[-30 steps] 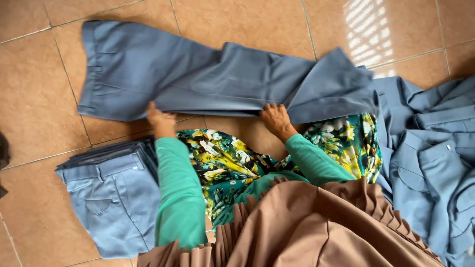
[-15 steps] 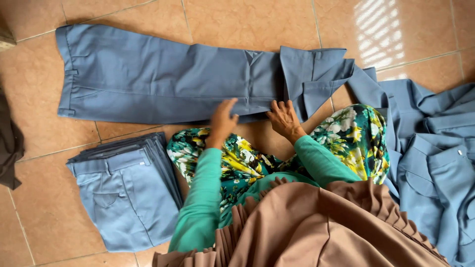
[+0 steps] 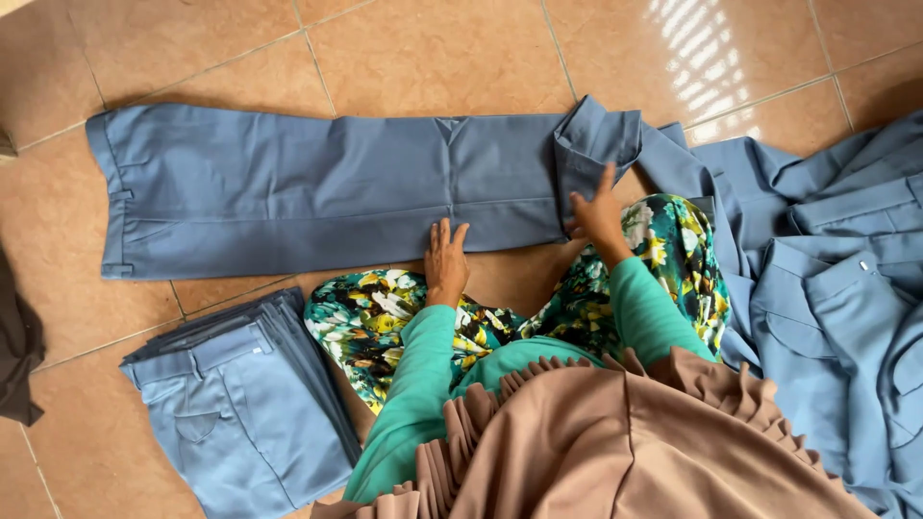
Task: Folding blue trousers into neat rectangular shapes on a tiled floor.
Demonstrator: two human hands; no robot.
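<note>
A pair of grey-blue trousers (image 3: 317, 187) lies flat on the tiled floor, waistband at the left, legs running right. The leg ends (image 3: 596, 144) are folded back over themselves at the right. My left hand (image 3: 445, 258) rests flat, fingers apart, on the near edge of the trouser legs at mid length. My right hand (image 3: 598, 207) presses on the folded-back leg end. Both sleeves are green, above a floral cloth (image 3: 404, 317) and a brown pleated garment (image 3: 615, 442).
A stack of folded blue trousers (image 3: 240, 404) sits at the near left. A heap of unfolded blue garments (image 3: 827, 288) lies at the right. A dark cloth (image 3: 17, 356) shows at the left edge. Bare orange tiles (image 3: 433, 48) stretch beyond the trousers.
The trousers have been straightened out flat. My left hand has slid right along the near edge. My right hand has moved right onto the folded leg end.
</note>
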